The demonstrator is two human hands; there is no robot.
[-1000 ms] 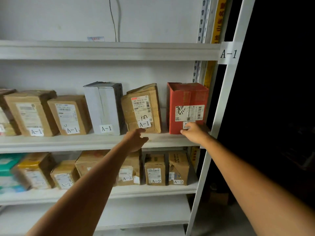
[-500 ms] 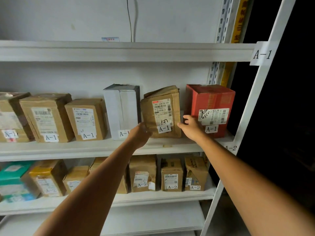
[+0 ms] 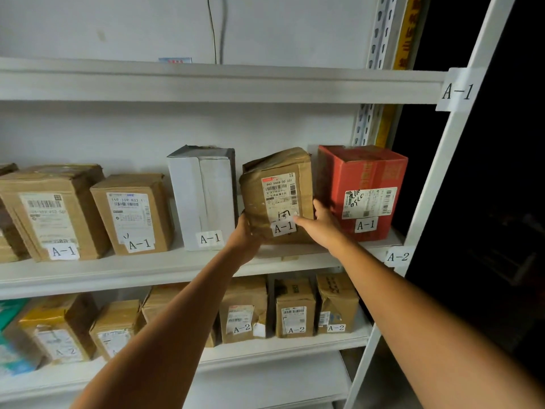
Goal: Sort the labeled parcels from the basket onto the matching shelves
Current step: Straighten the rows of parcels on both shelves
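Observation:
A crumpled brown parcel (image 3: 277, 190) labeled A-1 stands on the A-1 shelf (image 3: 147, 268), between a white box (image 3: 206, 196) and a red box (image 3: 365, 184). My left hand (image 3: 246, 236) grips its lower left corner. My right hand (image 3: 320, 222) holds its right side, thumb across the front by the label and fingers between it and the red box. The parcel leans slightly. No basket is in view.
More brown A-1 parcels (image 3: 132, 211) line the shelf to the left. Below, the A-2 shelf (image 3: 280, 348) holds several small parcels (image 3: 295, 308). A white upright post (image 3: 442, 160) with A-1 and A-2 tags bounds the right side; beyond it is dark.
My right hand left the red box and moved left to the brown parcel's right side. My left hand rose from the shelf edge onto the parcel's lower left corner.

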